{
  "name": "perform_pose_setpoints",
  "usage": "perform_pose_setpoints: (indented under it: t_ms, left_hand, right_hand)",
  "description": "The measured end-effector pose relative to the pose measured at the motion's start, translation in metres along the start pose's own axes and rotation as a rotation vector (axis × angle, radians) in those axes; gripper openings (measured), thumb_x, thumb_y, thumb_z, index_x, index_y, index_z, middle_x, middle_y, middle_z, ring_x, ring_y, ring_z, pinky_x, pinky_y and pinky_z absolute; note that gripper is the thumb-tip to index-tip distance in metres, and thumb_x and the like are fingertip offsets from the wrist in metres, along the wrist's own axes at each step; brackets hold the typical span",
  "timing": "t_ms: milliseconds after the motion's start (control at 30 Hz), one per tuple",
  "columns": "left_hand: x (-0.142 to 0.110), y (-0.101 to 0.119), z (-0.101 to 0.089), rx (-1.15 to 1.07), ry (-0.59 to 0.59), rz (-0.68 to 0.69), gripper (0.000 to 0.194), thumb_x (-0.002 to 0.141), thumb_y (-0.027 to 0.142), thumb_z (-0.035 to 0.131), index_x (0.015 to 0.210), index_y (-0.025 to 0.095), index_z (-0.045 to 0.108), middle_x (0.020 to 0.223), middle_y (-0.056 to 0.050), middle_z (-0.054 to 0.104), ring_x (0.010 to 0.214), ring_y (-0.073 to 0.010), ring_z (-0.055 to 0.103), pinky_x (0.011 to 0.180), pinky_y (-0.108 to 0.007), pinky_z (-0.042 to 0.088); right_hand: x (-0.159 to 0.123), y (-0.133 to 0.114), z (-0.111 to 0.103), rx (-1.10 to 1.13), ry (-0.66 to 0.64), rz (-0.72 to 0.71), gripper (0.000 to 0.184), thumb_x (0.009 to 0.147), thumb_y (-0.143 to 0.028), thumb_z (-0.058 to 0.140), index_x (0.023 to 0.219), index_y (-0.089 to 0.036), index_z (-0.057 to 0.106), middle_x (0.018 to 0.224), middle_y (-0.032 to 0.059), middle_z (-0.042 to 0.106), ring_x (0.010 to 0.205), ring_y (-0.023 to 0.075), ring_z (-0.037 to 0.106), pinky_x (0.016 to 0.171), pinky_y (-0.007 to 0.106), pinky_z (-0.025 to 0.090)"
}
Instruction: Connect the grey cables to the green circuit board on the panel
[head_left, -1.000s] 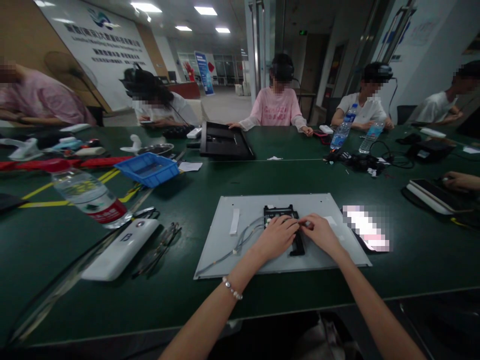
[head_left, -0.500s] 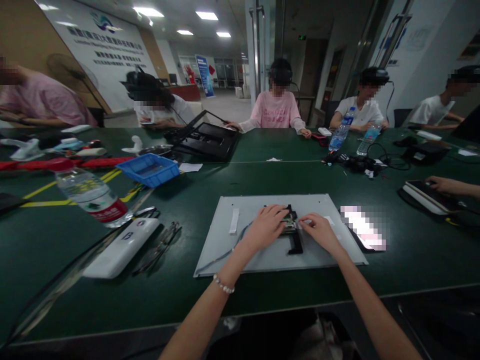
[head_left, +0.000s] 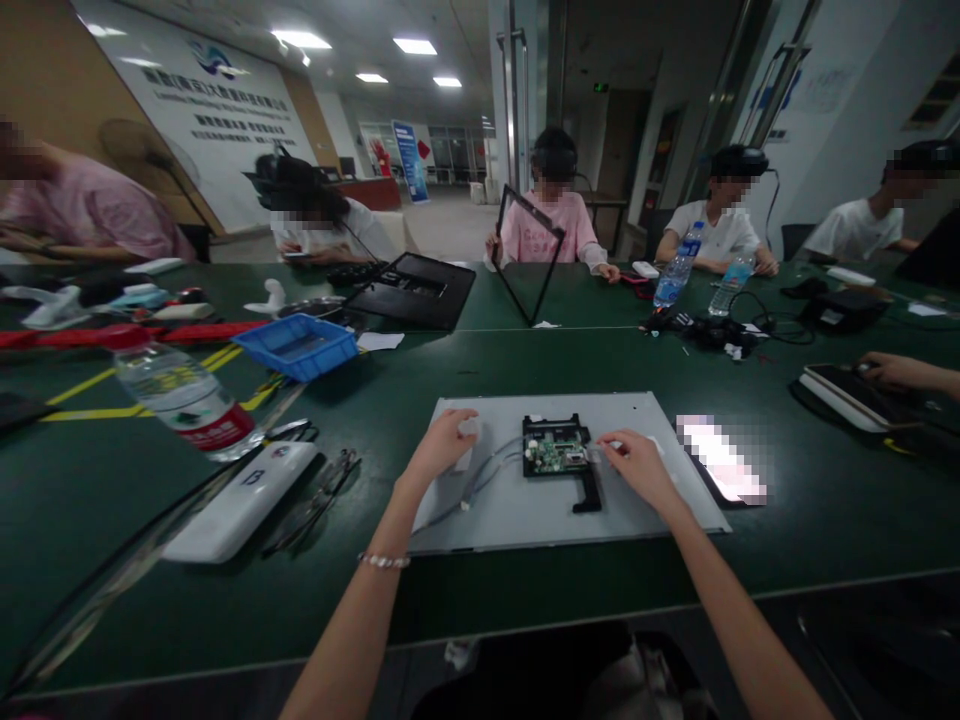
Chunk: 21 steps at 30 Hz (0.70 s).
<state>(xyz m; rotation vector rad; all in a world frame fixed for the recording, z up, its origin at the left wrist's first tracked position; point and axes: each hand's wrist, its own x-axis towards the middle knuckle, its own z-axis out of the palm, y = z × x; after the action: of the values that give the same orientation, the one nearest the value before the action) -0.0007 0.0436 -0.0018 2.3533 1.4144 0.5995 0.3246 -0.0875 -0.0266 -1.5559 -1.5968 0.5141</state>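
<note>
Right hand, pinched narrow, could tug the circuit board askew. Left hand, half-curled, might snag cables (both holds unclear).

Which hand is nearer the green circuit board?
Right. The right hand is just right of the green circuit board; the left hand is farther off, over the left part of the grey panel.

Free room above circuit board, cables leftward

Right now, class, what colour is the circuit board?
The circuit board is green, seen best in the head view.
</note>
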Motion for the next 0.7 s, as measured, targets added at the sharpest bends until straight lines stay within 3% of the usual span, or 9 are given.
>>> perform_pose_setpoints:
  t_ms: [267,433,567,700]
  left_hand:
    - [-0.003,0.001,0.003,0.013,0.072,0.051,0.023,0.077,0.024,0.048,0.087,0.019,0.068,0.084,-0.004,0.066,0.074,-0.0170,0.060,0.073,-0.026,0.045]
    - [-0.005,0.009,-0.023,-0.155,0.217,-0.042,0.022,0.077,0.031,0.053,0.086,0.020,0.069,0.085,-0.002,0.069,0.073,-0.0165,0.061,0.070,-0.025,0.046]
    - [-0.015,0.028,-0.046,-0.392,0.293,-0.119,0.026,0.077,0.038,0.056,0.090,0.019,0.068,0.081,-0.003,0.069,0.071,-0.0152,0.060,0.062,-0.022,0.045]
    - [-0.030,0.046,-0.041,-0.507,0.239,-0.197,0.030,0.075,0.041,0.058,0.090,0.017,0.068,0.078,-0.003,0.067,0.062,-0.0127,0.056,0.051,-0.020,0.041]
  right_hand:
    - [0.000,0.000,0.000,-0.032,0.026,-0.023,0.022,0.082,-0.026,0.049,0.089,-0.018,0.068,0.091,0.0050,0.068,0.067,0.0150,0.059,0.069,0.030,0.047]
    - [0.000,-0.004,-0.003,-0.028,0.049,-0.022,0.024,0.084,-0.028,0.047,0.089,-0.018,0.068,0.091,0.0058,0.067,0.070,0.0161,0.060,0.068,0.030,0.047]
    - [-0.001,-0.016,-0.006,-0.023,0.118,-0.044,0.025,0.086,-0.030,0.045,0.092,-0.018,0.067,0.094,0.0074,0.066,0.072,0.0171,0.059,0.066,0.030,0.048]
    - [-0.006,-0.039,0.003,0.007,0.103,-0.073,0.026,0.088,-0.030,0.043,0.095,-0.020,0.066,0.098,0.0075,0.065,0.076,0.0174,0.060,0.063,0.028,0.049]
